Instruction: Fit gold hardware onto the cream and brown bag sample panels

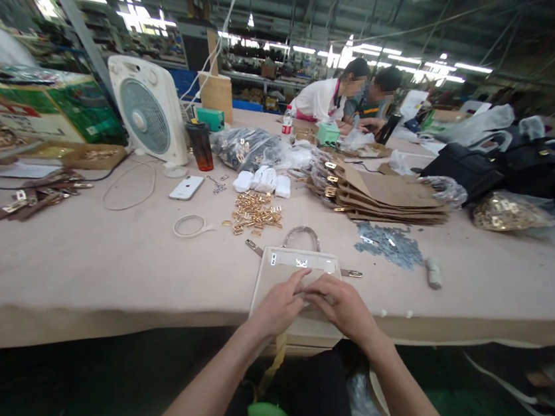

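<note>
A flat cream leather panel (285, 270) with small metal fittings along its far edge lies at the near edge of the table (89, 269). My left hand (279, 308) rests on its near part with fingers curled and pinched together. My right hand (342, 307) sits beside it, fingers bent down onto the same panel, fingertips meeting the left hand's. What is pinched between the fingertips is too small to make out. A pile of gold metal clasps (255, 214) lies just beyond the panel, and a heap of small silver parts (391, 242) lies to the right.
A stack of brown leather pieces (387, 199) sits right of centre. A white phone (185, 187), a dark cup (200, 145), a white fan (149, 109), a tape ring (189, 226) and a bag of gold parts (506, 211) are on the table. Two people work at the far end.
</note>
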